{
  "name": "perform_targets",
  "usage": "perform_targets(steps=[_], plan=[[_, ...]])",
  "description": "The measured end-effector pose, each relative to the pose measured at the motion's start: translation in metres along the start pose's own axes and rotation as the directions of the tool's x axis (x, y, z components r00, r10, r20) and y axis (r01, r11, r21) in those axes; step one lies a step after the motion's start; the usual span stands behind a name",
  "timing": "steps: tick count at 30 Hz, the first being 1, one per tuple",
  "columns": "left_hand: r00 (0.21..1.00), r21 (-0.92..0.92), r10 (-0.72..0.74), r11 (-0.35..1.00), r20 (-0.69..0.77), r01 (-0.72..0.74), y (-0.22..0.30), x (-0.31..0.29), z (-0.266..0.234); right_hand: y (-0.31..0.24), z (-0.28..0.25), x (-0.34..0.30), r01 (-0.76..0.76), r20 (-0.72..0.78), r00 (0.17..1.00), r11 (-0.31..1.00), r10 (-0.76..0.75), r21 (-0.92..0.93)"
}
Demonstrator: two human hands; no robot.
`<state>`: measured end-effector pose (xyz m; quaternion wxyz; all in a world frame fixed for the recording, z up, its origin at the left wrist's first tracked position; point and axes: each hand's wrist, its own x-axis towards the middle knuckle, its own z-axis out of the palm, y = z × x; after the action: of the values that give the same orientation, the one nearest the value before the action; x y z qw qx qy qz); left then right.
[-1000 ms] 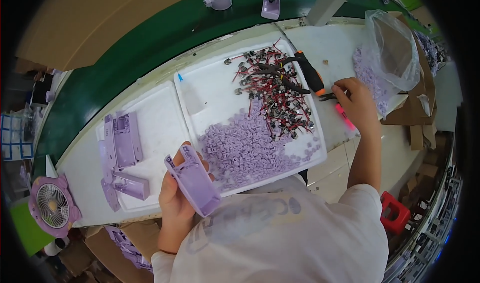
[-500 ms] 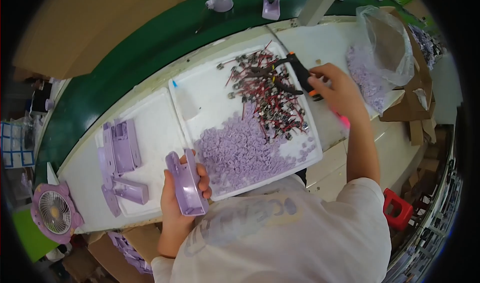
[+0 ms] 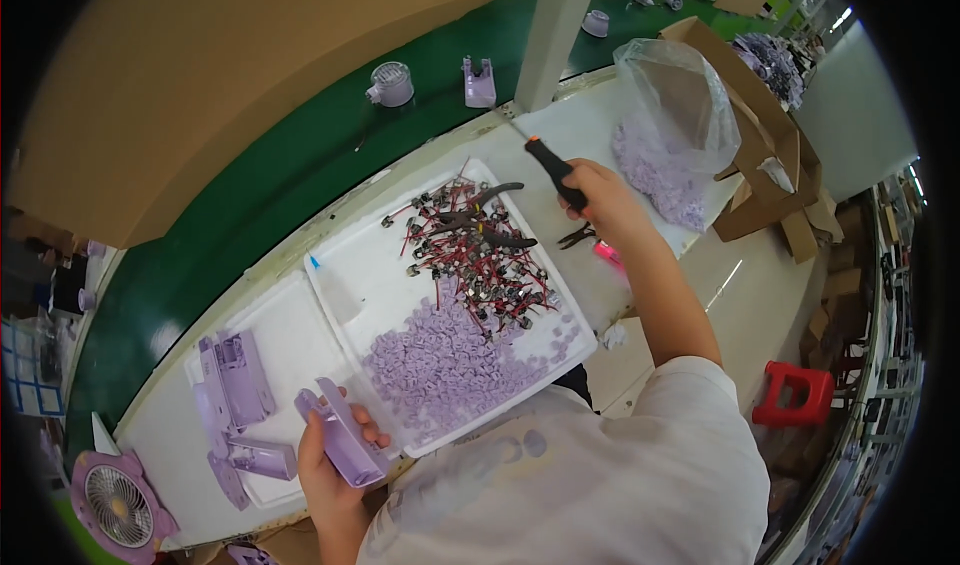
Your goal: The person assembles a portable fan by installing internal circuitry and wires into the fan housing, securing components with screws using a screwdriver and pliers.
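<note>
While holding a long, hollow shell of shiny purple plastic (image 3: pixel 345 447) in the left hand (image 3: pixel 325 490), also gripping a black and orange screwdriver with a thin metal rod (image 3: pixel 550 165) in the right hand (image 3: pixel 606 201). With the left fingers curled around the shell, on the near left side. With the right fingers wrapped around the black handle, on the far right, and the rod pointing far and a little left.

Between the two hands, with a white foam tray (image 3: pixel 385 295) full of little things: a big heap of tiny purple plastic bits (image 3: pixel 440 365) at the near side, and a messy pile of small silver and black parts with red wires (image 3: pixel 490 280) at the far right. On top of that pile, with a pair of dark pliers (image 3: pixel 480 223).

To the left, with another white foam tray (image 3: pixel 300 353) and more purple plastic shells (image 3: pixel 240 380) lying at its left side. Just near the right hand, with a small dark tool like pliers (image 3: pixel 577 236) and a bright pink stick (image 3: pixel 608 255). Farther right, with a see-through plastic bag (image 3: pixel 695 95).
</note>
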<state>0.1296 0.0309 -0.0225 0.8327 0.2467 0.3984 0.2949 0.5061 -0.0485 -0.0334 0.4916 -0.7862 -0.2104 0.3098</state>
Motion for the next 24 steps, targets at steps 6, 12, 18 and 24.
perform_targets(steps=[6, 12, 18, 24], plan=[[0.976, -0.239, 0.002, 0.970, 0.219, 0.052, 0.004, 0.015, -0.028, -0.016, 0.008, -0.058, -0.014, 0.636, 0.740, 0.940, -0.219, 0.340], [0.942, -0.121, 0.097, 0.991, 0.321, -0.061, 0.008, 0.010, -0.003, -0.028, 0.038, -0.098, 0.013, 0.822, 0.543, 0.981, -0.170, 0.195], [0.932, -0.142, 0.071, 0.990, 0.356, -0.021, 0.010, 0.007, -0.001, -0.025, 0.044, -0.099, -0.045, 0.837, 0.535, 0.986, -0.114, 0.163], [0.926, -0.075, 0.142, 0.990, 0.349, -0.123, 0.008, 0.005, -0.001, -0.029, 0.048, -0.098, -0.171, 0.859, 0.511, 0.978, -0.015, 0.119]])
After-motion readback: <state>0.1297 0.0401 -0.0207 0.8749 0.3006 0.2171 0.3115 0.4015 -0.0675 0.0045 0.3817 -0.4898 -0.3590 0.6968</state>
